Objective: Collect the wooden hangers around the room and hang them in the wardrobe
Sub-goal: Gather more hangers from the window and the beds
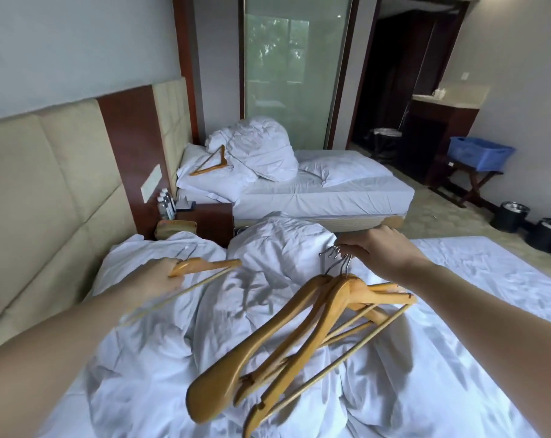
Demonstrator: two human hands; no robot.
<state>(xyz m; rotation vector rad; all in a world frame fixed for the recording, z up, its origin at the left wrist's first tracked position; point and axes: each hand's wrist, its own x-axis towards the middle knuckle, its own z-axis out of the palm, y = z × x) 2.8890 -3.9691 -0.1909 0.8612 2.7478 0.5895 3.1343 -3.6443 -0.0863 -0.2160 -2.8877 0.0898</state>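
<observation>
My right hand (pixel 380 248) grips the metal hooks of a bunch of several wooden hangers (pixel 299 336), which dangles over the rumpled white duvet of the near bed (pixel 457 358). My left hand (pixel 155 278) holds a single wooden hanger (pixel 204 266) by its shoulder, above the pillows at the head of that bed. One more wooden hanger (pixel 211 164) lies on the pillow of the far bed (pixel 315 197). No wardrobe shows clearly; a dark doorway (pixel 403 74) opens at the back right.
A dark nightstand (pixel 211 219) with water bottles (pixel 166 202) stands between the two beds. A blue basket (pixel 479 156) sits on a folding rack by the right wall, with black bins (pixel 514 216) on the carpet beside it. A frosted glass panel (pixel 296 67) rises behind the far bed.
</observation>
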